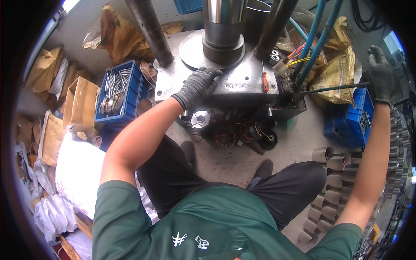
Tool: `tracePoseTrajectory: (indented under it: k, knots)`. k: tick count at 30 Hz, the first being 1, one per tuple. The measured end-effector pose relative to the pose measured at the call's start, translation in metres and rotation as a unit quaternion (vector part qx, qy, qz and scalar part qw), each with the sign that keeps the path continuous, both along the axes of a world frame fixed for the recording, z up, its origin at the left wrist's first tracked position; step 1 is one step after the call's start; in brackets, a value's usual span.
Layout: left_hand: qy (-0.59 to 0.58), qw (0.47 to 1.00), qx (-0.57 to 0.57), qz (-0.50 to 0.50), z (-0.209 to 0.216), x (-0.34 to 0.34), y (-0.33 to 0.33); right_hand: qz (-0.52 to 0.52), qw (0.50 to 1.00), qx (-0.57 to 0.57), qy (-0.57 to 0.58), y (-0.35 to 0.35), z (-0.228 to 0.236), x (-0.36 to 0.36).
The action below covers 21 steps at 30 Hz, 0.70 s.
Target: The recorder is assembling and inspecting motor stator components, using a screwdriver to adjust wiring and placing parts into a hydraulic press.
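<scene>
Two gloved hands: the left hand (198, 88), unclenched, lies by the round plate (190, 50) at twelve o'clock and should clear the ram (223, 30); the right hand (380, 74) is at the two-o'clock lever (333, 88), grip unclear.

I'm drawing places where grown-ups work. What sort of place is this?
Probably a workshop or small factory for metal parts. There's a heavy press-like machine, a blue bin holding metal rods, and rows of metal cylinders at the right.
</scene>
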<state>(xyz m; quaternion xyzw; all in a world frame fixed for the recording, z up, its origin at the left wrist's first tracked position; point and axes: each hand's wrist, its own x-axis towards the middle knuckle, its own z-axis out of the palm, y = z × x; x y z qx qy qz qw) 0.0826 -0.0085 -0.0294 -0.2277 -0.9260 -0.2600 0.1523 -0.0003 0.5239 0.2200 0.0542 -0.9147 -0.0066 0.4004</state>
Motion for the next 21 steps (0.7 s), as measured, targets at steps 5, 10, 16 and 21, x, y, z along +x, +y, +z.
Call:
tracePoseTrajectory:
  k: [5, 10, 16, 21]
  knots:
    - [-0.018, 0.999, -0.046, 0.022, -0.003, -0.006, 0.016, 0.003, 0.997, -0.048, -0.053, -0.006, 0.003, 0.01]
    - [-0.028, 0.997, 0.025, 0.072, -0.031, -0.009, 0.02, -0.024, 0.995, 0.0, -0.102, -0.017, 0.009, 0.003]
    - [-0.126, 0.975, 0.061, -0.172, 0.007, 0.037, 0.05, 0.038, 0.982, 0.177, -0.048, 0.0, 0.009, 0.011]
    - [0.033, 0.957, -0.075, -0.279, -0.001, 0.041, 0.067, -0.045, 0.983, -0.122, -0.128, -0.038, 0.016, 0.017]
